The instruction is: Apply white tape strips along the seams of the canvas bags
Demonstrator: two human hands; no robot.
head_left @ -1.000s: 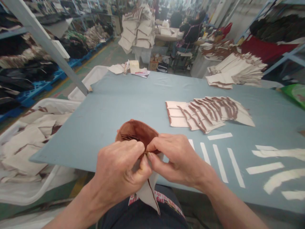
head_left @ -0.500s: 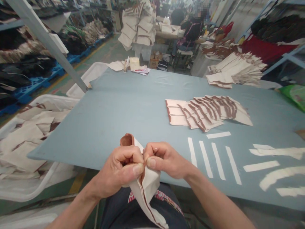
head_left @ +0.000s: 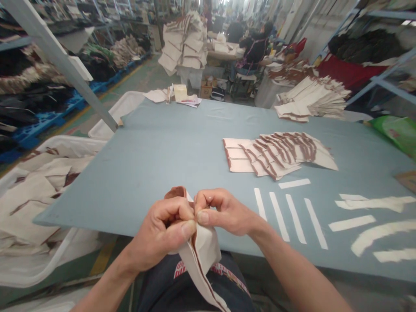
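Both hands pinch a cream fabric piece with a brown edge, held over the near edge of the blue-grey table. My left hand is closed round its left side, thumb pressed on the cloth. My right hand pinches it right beside the left thumb. A brown fold of the same piece pokes up behind my left fingers. The lower end of the piece hangs down over my lap.
A fanned row of finished cream-and-brown pieces lies mid-table, with white tape strips in front. A taller stack sits at the far right. White bins of fabric pieces stand at the left. A person sits in the background.
The open brown pouch shape has been folded down into a narrow piece. Both hands have drawn closer together and a little lower, and more cream cloth hangs below them.
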